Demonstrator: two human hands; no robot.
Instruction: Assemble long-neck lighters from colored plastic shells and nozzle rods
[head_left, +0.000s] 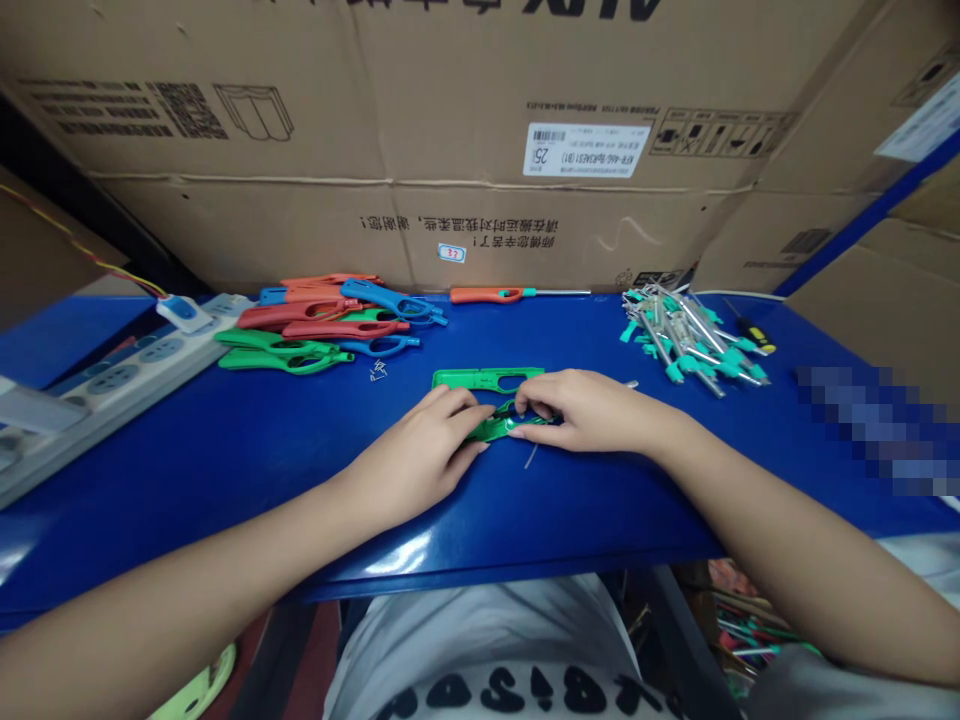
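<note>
A green lighter casing half [489, 430] sits between my two hands near the front of the table. My left hand [439, 440] closes on its left end with thumb and fingers. Over its right end my right hand [574, 410] is curled, thumb and fingertips pressing at the casing and a small dark part in it. A thin metal piece [532, 457] sticks out below the right fingers, and a metal tip [632, 384] shows behind that hand. The matching green casing half [469, 379] lies just beyond my fingers. My fingers hide much of the held casing's inside.
Red, blue and green lighter casings [322, 325] are piled back left, with small metal pieces [377, 371] beside them. An orange lighter [487, 295] lies at the back. Metal tubes with teal ends [686, 335] and a screwdriver [750, 330] lie right. A power strip [120, 380] runs along the left.
</note>
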